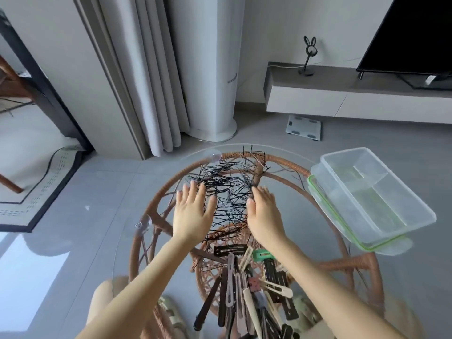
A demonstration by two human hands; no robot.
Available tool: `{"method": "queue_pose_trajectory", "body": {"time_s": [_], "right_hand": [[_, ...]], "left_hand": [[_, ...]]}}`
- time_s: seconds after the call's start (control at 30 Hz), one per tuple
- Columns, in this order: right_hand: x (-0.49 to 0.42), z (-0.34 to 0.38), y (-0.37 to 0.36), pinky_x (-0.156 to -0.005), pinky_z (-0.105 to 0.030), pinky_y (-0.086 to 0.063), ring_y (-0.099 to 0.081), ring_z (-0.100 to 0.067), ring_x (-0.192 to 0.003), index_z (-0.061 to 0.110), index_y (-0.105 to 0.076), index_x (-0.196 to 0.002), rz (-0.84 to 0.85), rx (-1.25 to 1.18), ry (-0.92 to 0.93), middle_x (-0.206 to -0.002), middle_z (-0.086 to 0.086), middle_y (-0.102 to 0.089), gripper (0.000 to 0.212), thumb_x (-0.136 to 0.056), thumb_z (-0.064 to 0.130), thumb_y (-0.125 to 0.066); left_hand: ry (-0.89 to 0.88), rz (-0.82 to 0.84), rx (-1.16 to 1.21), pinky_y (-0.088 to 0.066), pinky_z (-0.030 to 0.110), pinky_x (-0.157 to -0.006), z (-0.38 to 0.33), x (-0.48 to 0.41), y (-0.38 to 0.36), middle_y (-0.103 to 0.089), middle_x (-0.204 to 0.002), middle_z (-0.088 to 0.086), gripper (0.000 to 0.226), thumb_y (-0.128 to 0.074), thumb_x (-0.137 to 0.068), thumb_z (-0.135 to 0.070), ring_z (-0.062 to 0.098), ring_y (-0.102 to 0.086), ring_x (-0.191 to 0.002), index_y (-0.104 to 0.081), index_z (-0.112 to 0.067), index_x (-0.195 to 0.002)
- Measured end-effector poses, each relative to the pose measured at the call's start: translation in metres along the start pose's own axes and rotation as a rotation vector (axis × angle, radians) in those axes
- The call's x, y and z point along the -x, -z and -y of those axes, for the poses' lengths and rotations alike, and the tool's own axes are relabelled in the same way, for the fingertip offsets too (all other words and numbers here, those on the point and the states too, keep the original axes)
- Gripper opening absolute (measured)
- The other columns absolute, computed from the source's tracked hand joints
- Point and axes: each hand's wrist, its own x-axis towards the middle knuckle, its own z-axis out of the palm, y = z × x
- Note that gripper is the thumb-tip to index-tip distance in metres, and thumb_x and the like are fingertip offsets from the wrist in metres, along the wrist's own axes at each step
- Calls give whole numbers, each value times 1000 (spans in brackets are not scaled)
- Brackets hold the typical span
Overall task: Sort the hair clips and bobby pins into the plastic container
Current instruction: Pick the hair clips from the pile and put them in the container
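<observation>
A loose heap of thin black bobby pins (pixel 226 185) is spread over the far half of a round glass tabletop (pixel 325 245) on a rattan frame. My left hand (pixel 192 214) lies flat and open on the heap's left side, fingers spread. My right hand (pixel 264 211) is open on edge at the heap's right side, palm facing inward. A pile of larger hair clips (pixel 247 289) in black, brown, cream, grey and green lies near me between my forearms. The clear plastic container (pixel 381 211), with dividers inside, stands on its green-rimmed lid at the table's right edge.
The rattan ring (pixel 156 206) shows beneath the glass, with suction cups (pixel 143 225) at its rim. Around the table is grey floor, with a rug (pixel 36 192) at left, curtains (pixel 151 77), a low TV cabinet (pixel 342 94) and a bathroom scale (pixel 303 127) behind.
</observation>
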Motion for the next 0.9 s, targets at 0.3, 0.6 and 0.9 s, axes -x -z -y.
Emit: {"method": "queue_pose_trajectory", "body": {"time_s": [0.3, 0.6, 0.9], "right_hand": [[-71, -32, 51, -101, -28, -36, -47, -23, -126, 6, -42, -135, -199, -81, -60, -140, -11, -48, 42, -99, 26, -34], [-152, -18, 0, -118, -43, 0, -6, -34, -144, 10, -18, -146, -8, 301, -86, -156, -11, -13, 61, -97, 47, -16], [-93, -9, 0, -117, -37, -6, -8, -19, -145, 19, -32, -143, 149, 169, 335, -155, 3, -21, 44, -101, 30, -27]], "left_hand": [[-61, -151, 102, -8, 45, -119, 21, -57, 30, -23, -155, 0, 53, -25, -95, -51, 24, -17, -145, -36, -27, -142], [-52, 45, -216, 10, 43, -118, 19, -122, 11, -3, -159, -2, 62, -9, -95, -53, 22, 7, -147, -12, -22, -149], [-406, 176, -83, 10, 27, -117, 7, -90, 3, -10, -157, -3, 62, -9, -93, -47, 8, 5, -145, -14, -19, -148]]}}
